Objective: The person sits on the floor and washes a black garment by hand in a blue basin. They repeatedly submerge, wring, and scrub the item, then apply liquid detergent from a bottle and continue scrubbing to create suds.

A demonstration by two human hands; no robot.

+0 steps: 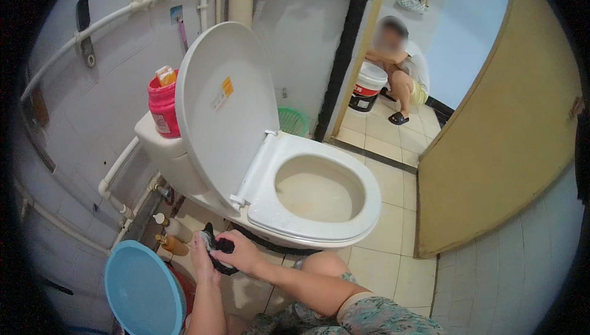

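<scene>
Low in front of the toilet, both my hands are together on a small black item with a whitish-grey part point(224, 267); its kind is not clear, and it looks soft or curved. My left hand point(203, 261) supports it from the left side, fingers pointing up and pressed against it. Reaching in from the right, my right hand point(246, 254) has its fingers closed on a dark, rounded part of it. Just below and left of my hands stands a light blue basin point(136, 283), its inside partly in view.
The white toilet point(365, 203) has its lid raised; a pink bucket point(163, 104) sits on its tank. Bottles, one amber point(174, 246), stand by the wall pipes. A yellowish door point(498, 132) opens at right. Beyond it, a person point(418, 67) crouches beside a white-and-black bucket point(369, 83).
</scene>
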